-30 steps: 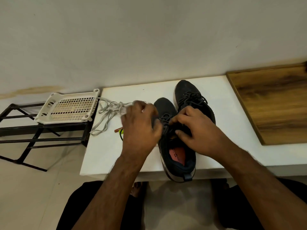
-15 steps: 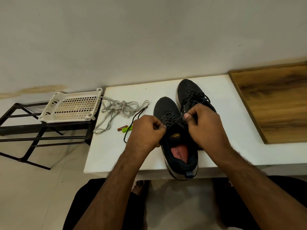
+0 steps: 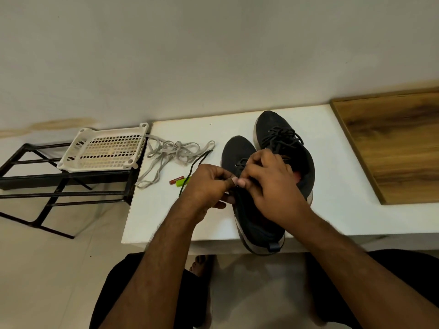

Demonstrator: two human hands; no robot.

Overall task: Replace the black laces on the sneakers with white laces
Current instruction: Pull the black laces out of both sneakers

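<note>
Both hands met over the near black mesh sneaker (image 3: pixel 240 150) on the white table (image 3: pixel 332 162). Left hand (image 3: pixel 206 184) curled, fingers pinching the thin black lace (image 3: pixel 196 166), which trailed far-left across the table. Right hand (image 3: pixel 268 184) arched over the shoe's tongue, fingertips pinching at the eyelets. Second black laced sneaker (image 3: pixel 280 136) sat just right. Pale flat white laces (image 3: pixel 171 153) lay tangled left.

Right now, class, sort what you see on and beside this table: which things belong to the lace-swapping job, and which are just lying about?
Belongs to the job:
- near sneaker, worked on by the left hand and right hand
- far sneaker, laced black
- loose black lace
- white laces

Lying about:
- red battery
- green item
- white plastic tray
- black metal rack
- wooden board
</note>
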